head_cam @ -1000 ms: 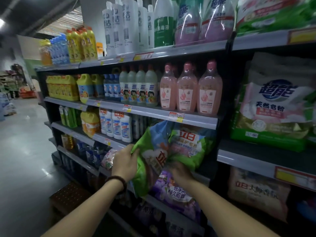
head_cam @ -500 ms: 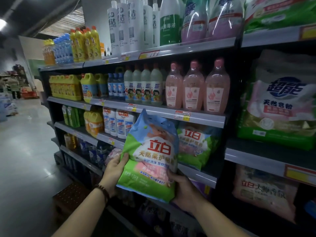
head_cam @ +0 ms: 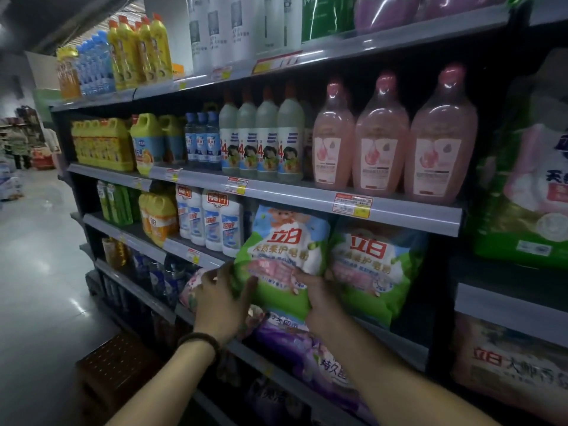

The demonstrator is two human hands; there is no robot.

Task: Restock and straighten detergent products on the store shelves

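Note:
A green, white and blue bag of washing powder (head_cam: 284, 241) stands upright at the front of the third shelf (head_cam: 209, 255), beside an identical bag (head_cam: 373, 262) on its right. My left hand (head_cam: 219, 298) presses the bag's lower left side. Gripping its lower right corner, between the two bags, is my right hand (head_cam: 316, 295). A dark bead bracelet is on my left wrist.
White bottles (head_cam: 212, 219) stand just left of the bag. Pink bottles (head_cam: 396, 133) fill the shelf above. Purple bags (head_cam: 310, 348) lie on the shelf below my hands. Large green bags (head_cam: 522, 186) sit right of the upright. A brown stool (head_cam: 116, 364) stands on the aisle floor.
The bag was lifted out in front of the shelf, turned upright facing me, then set back on the shelf next to the matching bag. Both hands stayed on it.

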